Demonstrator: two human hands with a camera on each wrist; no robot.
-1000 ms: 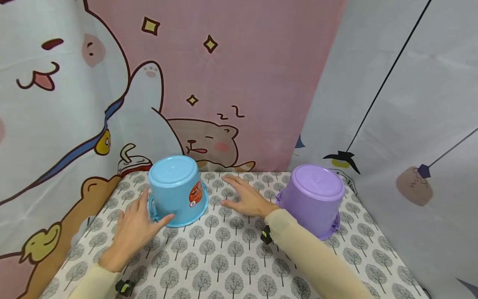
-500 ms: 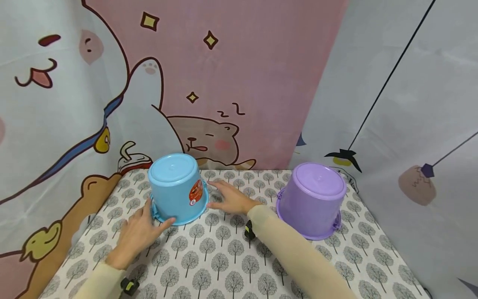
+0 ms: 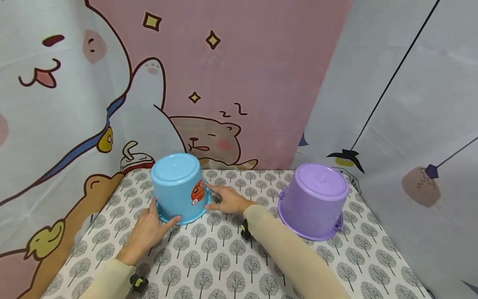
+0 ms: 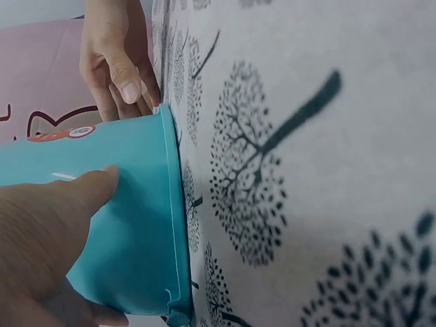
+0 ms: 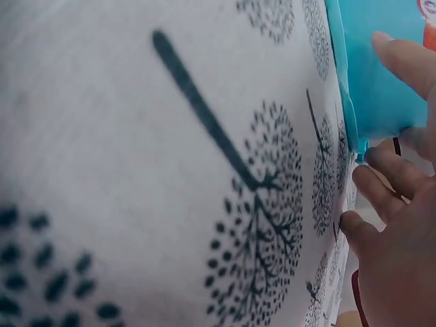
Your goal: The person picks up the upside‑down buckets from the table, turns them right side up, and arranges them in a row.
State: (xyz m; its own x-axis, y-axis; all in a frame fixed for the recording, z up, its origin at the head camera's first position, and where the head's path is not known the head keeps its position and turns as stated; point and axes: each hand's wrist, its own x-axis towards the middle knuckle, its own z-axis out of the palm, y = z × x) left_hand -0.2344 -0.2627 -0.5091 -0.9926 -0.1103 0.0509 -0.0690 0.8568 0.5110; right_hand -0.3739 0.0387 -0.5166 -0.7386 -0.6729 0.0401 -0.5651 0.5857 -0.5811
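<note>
A light blue bucket (image 3: 173, 197) stands upside down on the table at the left, its base up and a red oval sticker (image 3: 198, 192) on its right side. My left hand (image 3: 148, 229) is at the bucket's left front, thumb (image 4: 95, 189) lying along the wall and fingers spread round the left side. Opposite it, my right hand (image 3: 228, 201) reaches to the right side with its fingertips right at the lower rim. In the right wrist view its thumb (image 5: 402, 58) overlaps the blue wall and the other fingers are spread, slightly bent.
A purple bucket (image 3: 315, 203), also upside down, stands to the right, beyond my right forearm. The table is covered by a white cloth with grey trees (image 3: 235, 265). Printed cartoon curtains (image 3: 261, 83) rise behind the table and along both sides.
My right hand has moved left from between the two buckets to the blue one. The left hand has come in closer on its side. Both buckets have stayed where they were.
</note>
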